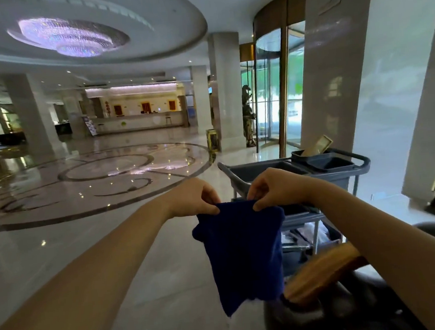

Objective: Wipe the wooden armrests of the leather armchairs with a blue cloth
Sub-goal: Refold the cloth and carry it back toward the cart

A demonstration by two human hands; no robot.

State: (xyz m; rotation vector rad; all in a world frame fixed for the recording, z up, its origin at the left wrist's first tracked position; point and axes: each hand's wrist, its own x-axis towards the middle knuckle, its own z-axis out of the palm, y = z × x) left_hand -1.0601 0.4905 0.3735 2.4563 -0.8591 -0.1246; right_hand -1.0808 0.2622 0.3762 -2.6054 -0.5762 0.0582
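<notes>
Blue cloth (244,254) hangs spread between my left hand (196,196) and right hand (274,187), fingers pinching its top corners, which I judge readies a fold above the wooden armrest (321,274).

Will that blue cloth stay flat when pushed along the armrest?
Probably not: the blue cloth hangs limp from left hand and right hand, so it's floppy. It looks light and will likely bunch on the wooden armrest.

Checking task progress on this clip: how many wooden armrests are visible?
1: a wooden armrest at lower right, below the blue cloth and right forearm. Others may be hidden outside the view.
</notes>
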